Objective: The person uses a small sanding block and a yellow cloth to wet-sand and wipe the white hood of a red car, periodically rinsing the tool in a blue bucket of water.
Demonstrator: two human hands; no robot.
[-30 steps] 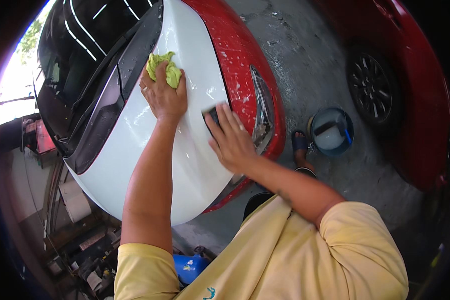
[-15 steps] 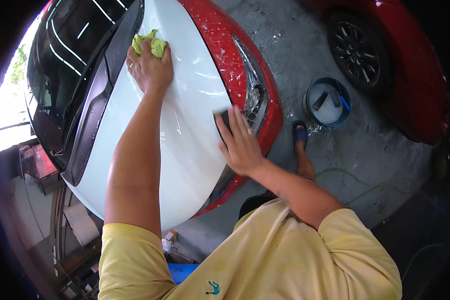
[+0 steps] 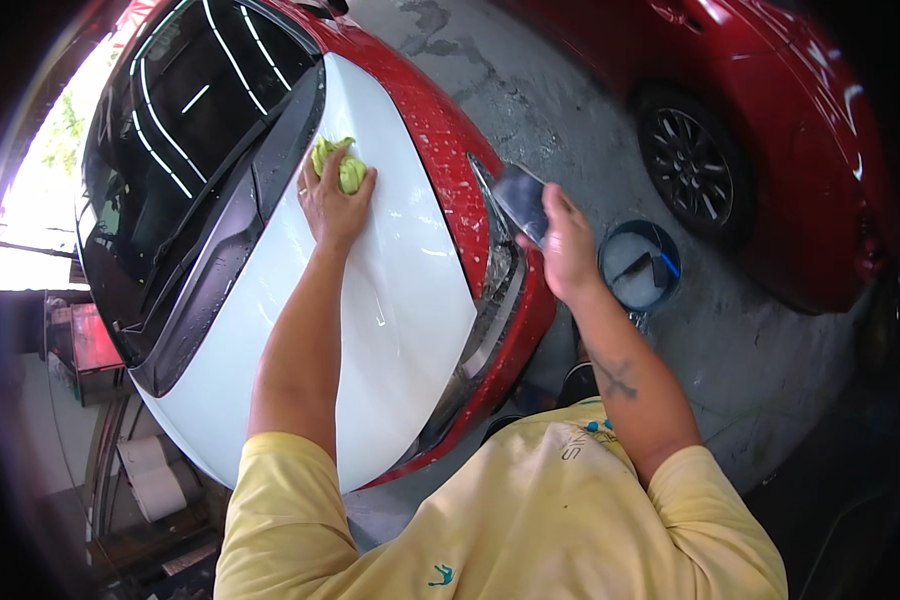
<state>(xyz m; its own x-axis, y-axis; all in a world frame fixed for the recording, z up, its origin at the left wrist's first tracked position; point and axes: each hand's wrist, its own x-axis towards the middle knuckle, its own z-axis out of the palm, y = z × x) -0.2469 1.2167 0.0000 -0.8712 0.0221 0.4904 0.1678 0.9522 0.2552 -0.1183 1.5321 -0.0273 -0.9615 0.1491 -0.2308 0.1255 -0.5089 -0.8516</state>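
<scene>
A glossy white film (image 3: 390, 290) covers the red car's bonnet (image 3: 450, 130) and looks mid-fitting. On it, near the windscreen, the left hand (image 3: 332, 200) presses a bunched yellow-green cloth (image 3: 342, 165). Off its edge, the right hand (image 3: 567, 240) grips a grey flat squeegee (image 3: 520, 200), which likely must return flat to the film.

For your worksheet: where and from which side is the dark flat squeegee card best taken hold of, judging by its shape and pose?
Grip the squeegee card by its lower right edge, coming from the right, as the right hand does. It is thin and flat, so fingers pinch its two faces, leaving the far edge free toward the white hood film.
</scene>
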